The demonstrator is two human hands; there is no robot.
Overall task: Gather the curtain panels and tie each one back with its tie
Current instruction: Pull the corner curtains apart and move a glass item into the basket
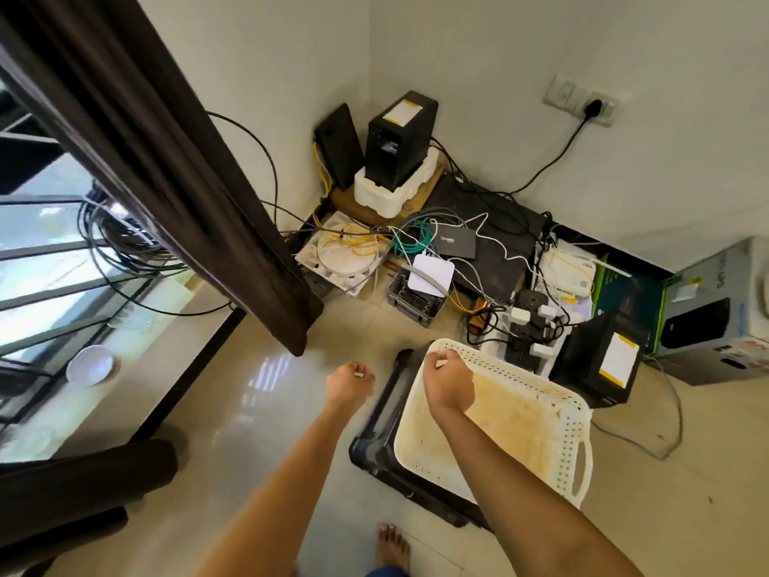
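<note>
A dark brown curtain panel [166, 172] hangs slanting from the upper left, and its hem ends just above the floor near the window sill. It hangs loose, with no tie visible around it. My left hand [349, 385] is below the hem, apart from the cloth, with its fingers curled into a fist. A tiny white speck shows at its fingertips; I cannot tell what it is. My right hand [447, 383] curls its fingers over the near corner of a white perforated basket [553, 443].
The basket rests tilted on a black case [376, 435] on the tiled floor. Routers, power strips, black boxes and tangled cables [457, 251] fill the corner behind. A barred window [50, 260] and coiled cables lie left. A dark brown bulk [83, 472] sits lower left. My bare foot [391, 547] stands below.
</note>
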